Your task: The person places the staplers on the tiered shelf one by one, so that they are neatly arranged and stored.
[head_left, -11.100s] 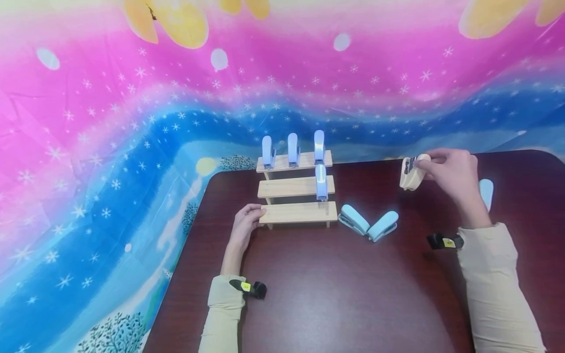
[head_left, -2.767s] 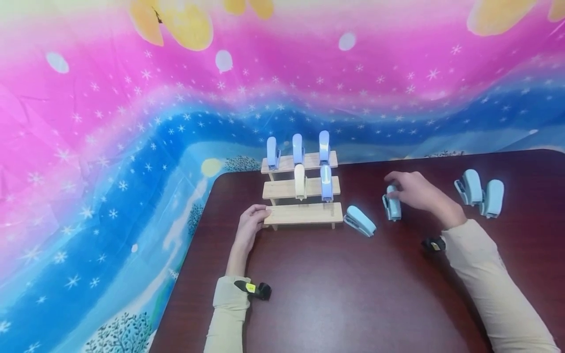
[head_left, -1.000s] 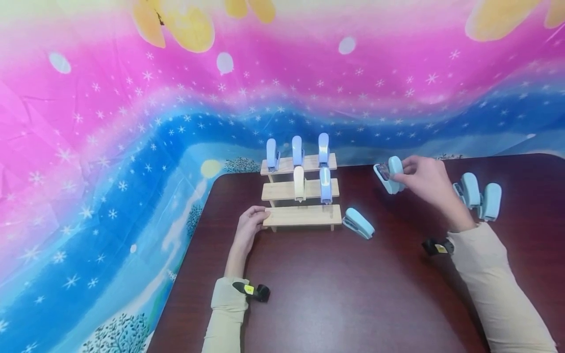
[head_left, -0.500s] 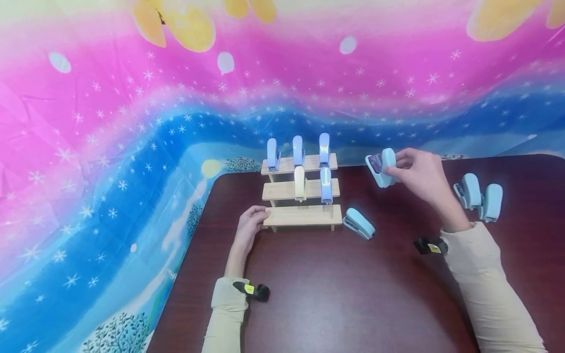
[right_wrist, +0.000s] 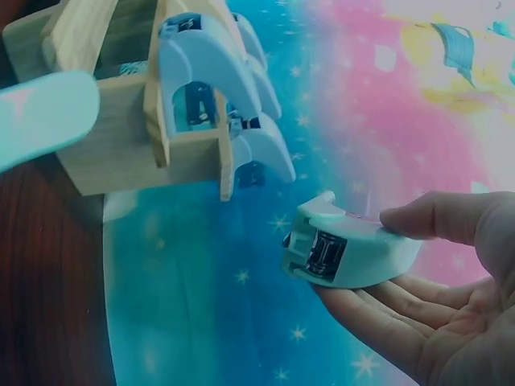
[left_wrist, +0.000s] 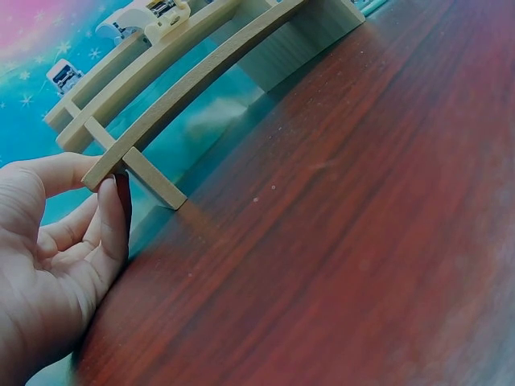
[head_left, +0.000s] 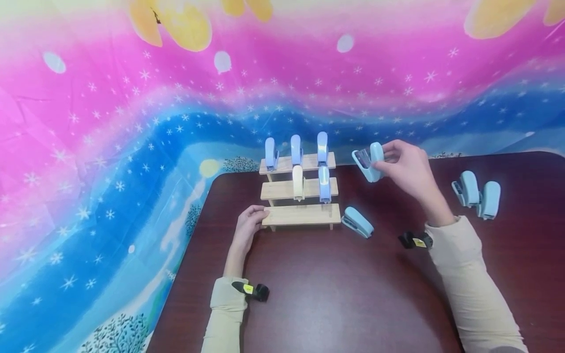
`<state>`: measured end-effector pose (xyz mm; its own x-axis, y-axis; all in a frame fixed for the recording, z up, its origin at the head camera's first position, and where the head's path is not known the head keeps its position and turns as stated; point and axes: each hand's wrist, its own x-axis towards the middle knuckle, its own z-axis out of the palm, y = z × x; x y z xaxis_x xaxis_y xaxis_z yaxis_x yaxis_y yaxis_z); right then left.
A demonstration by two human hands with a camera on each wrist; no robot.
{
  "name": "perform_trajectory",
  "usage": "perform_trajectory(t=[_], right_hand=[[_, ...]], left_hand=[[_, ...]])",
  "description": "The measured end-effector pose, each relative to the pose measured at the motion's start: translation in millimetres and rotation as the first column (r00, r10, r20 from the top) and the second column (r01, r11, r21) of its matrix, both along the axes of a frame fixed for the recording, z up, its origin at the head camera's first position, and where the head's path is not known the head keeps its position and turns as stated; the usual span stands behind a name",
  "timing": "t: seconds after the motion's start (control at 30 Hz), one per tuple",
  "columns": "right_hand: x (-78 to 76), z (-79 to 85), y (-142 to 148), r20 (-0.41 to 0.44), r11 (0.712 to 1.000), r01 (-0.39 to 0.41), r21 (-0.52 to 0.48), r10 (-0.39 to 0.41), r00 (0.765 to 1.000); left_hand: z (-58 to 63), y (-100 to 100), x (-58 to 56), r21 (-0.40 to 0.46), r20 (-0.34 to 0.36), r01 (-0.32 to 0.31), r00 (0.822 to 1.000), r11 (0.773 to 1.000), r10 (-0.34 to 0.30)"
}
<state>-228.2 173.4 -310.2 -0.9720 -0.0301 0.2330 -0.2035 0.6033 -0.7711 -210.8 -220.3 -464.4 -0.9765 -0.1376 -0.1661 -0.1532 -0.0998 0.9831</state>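
Tabletop (head_left: 318,294), glossy and dark red, lies nearest. By its left edge, the left hand (head_left: 248,226) pinches a pale, flat-boarded wooden rack (head_left: 301,214). Against the far edge, the right hand (head_left: 408,166) grips a smooth, arched mint stapler (head_left: 376,159), raised. Only the left wrist view shows a fingertip (left_wrist: 111,213) under the rack's end.

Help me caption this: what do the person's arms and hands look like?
Pale cream fabric sleeves end in matching cuffs. From each juts a small black device with a yellow label, its marking unreadable. Both hands are ungloved.

Left hand (left_wrist: 56,269) pinching wooden rack (left_wrist: 187,88), reddish tabletop (left_wrist: 314,233)
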Motion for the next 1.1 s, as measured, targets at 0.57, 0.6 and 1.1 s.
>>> perform_trajectory(t=[0.57,0.6,1.1], right_hand=[[2.0,14.0,-25,0.058,0.975,-0.022,-0.222,0.035,0.998],[2.2,14.6,-27,0.053,0.973,-0.025,-0.230,0.039,0.998],[6.3,20.9,-46,0.012,0.950,0.004,-0.313,0.000,1.000]], left_hand=[[-2.0,0,0.5,-0.003,-0.008,-0.002,1.000,1.000,0.002],[-2.2,0,0.5,-0.002,-0.007,-0.003,1.000,1.000,0.003],[-1.2,0,1.2,0.000,-0.003,0.020,1.000,1.000,-0.020]])
